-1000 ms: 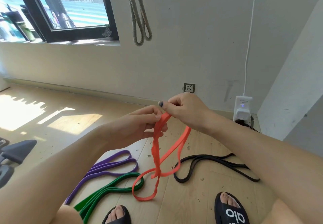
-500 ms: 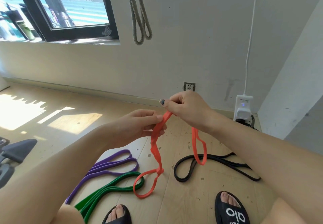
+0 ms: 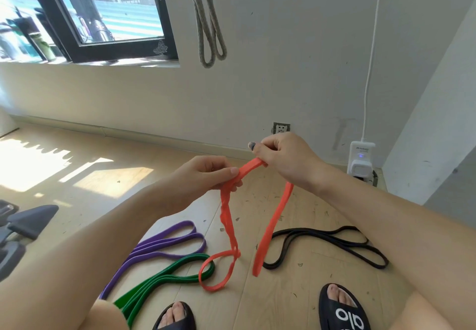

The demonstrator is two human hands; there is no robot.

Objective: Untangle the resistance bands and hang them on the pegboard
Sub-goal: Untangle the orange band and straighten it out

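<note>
Bare forearms; dark-painted thumbnail [image 3: 251,145]; 2 black slides [image 3: 343,309], white lettering

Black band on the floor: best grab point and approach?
Take the black band at its rounded near-left end loop, coming from above. That end lies flat on the floor beside the dangling orange band, with bare floor around it. Both hands grip the orange band now, so one must release first.

green band [image 3: 164,279]: lower end hidden behind knee, bottom left | purple band [image 3: 164,243]: near end behind forearm | grey rope loops [image 3: 207,20]: tops cut off at top edge | orange band [image 3: 273,222]: stretch hidden inside right hand [image 3: 283,157]
</note>
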